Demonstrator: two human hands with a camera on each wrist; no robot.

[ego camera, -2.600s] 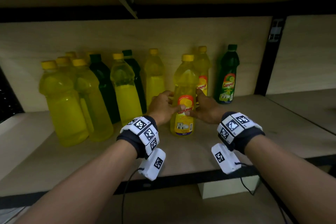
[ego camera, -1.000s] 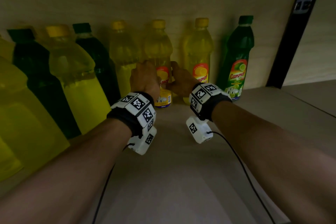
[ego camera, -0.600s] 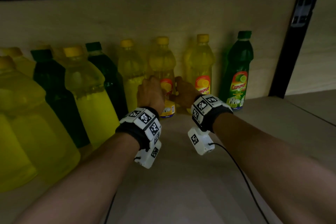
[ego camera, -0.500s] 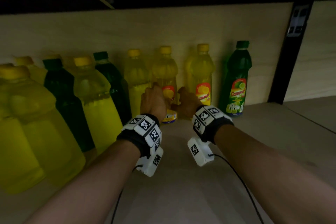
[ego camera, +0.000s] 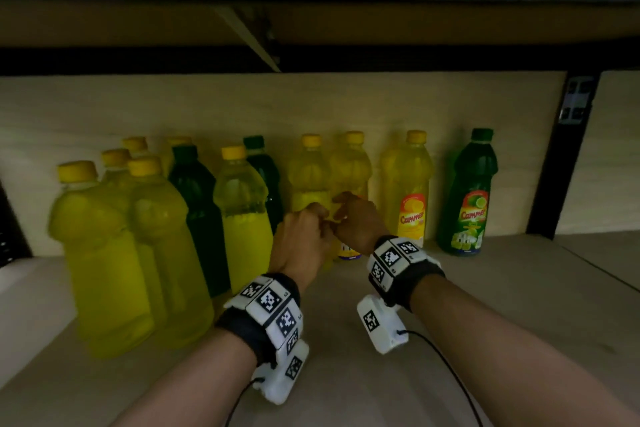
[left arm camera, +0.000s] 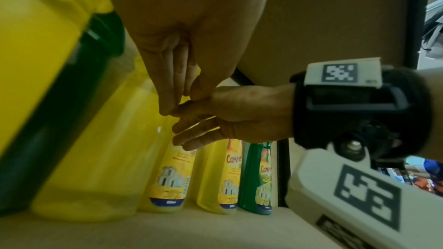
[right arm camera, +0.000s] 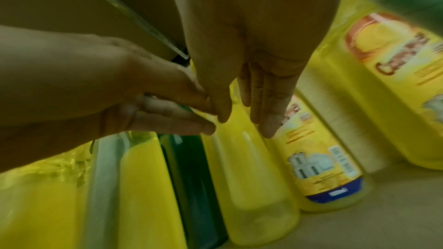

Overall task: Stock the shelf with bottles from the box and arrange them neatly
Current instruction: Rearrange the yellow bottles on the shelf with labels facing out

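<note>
Both hands, left hand [ego camera: 300,240] and right hand [ego camera: 358,221], fingers loose and empty, hover before a yellow bottle [ego camera: 350,177] at the shelf [ego camera: 519,288] back edge; next, fetch another.

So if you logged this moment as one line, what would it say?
stage: bottle placed in back row | left hand: open, empty | right hand: open, empty | yellow bottle: upright on shelf

Dim light, pale wood back panel [ego camera: 311,104], black upright post [ego camera: 557,163].
</note>
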